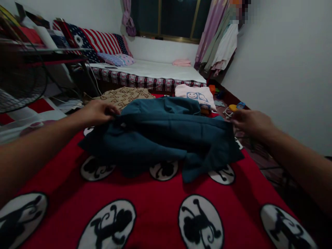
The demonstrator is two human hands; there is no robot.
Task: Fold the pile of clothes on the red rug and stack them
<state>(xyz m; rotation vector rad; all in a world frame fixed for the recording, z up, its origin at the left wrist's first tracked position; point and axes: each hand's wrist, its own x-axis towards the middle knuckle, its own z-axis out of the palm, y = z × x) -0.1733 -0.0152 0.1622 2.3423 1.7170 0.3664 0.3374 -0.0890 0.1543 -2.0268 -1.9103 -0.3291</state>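
Observation:
A dark teal garment (160, 135) is stretched between my two hands over a red blanket (153, 204) with round white-and-black figures. Its exact kind is hard to tell; the near part droops in folds and the rest bunches behind. My left hand (97, 112) pinches its upper left corner, fingers closed. At the opposite corner my right hand (251, 123) is closed on the cloth, slightly blurred.
Behind the garment lie a folded pale pink top (195, 95) with a smiley print and a tan patterned cloth (124, 96). A fan (20, 83) and a cluttered desk (54, 52) stand left. At the back is a bed (147, 71); a white wall (282, 62) rises on the right.

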